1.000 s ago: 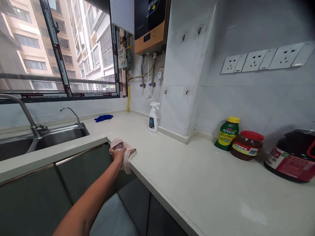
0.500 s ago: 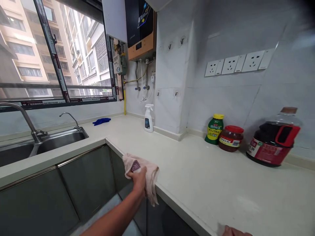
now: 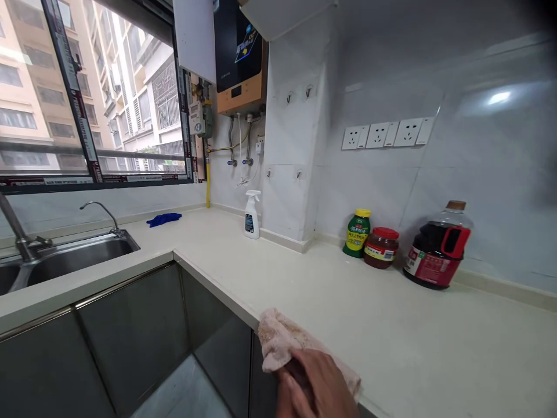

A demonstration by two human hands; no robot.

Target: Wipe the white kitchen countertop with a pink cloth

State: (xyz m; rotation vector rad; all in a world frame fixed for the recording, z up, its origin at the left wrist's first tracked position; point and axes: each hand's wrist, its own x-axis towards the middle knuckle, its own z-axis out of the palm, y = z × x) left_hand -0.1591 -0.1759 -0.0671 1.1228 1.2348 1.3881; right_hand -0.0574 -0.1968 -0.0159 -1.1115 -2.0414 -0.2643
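A pale pink cloth [image 3: 282,337] is draped over the front edge of the white countertop [image 3: 209,273], bunched at its far end. My right hand [image 3: 328,380] comes in from the bottom, its fingers bent and closed on the cloth. Tight against it on the lower left, my left hand [image 3: 288,400] shows only in part, with curled fingers at the cloth's lower side. The two hands overlap, and the frame cuts off both wrists.
A white spray bottle [image 3: 252,217] stands by the wall corner. A green bottle [image 3: 357,235], a red-lidded jar [image 3: 381,249] and a large dark jug [image 3: 435,255] line the back wall. A blue cloth [image 3: 164,219] lies beside the sink [image 3: 87,252].
The cloth has moved nearer along the counter edge. My right hand has left the counter at the lower right and is now at the cloth beside my left. The view has turned slightly right.
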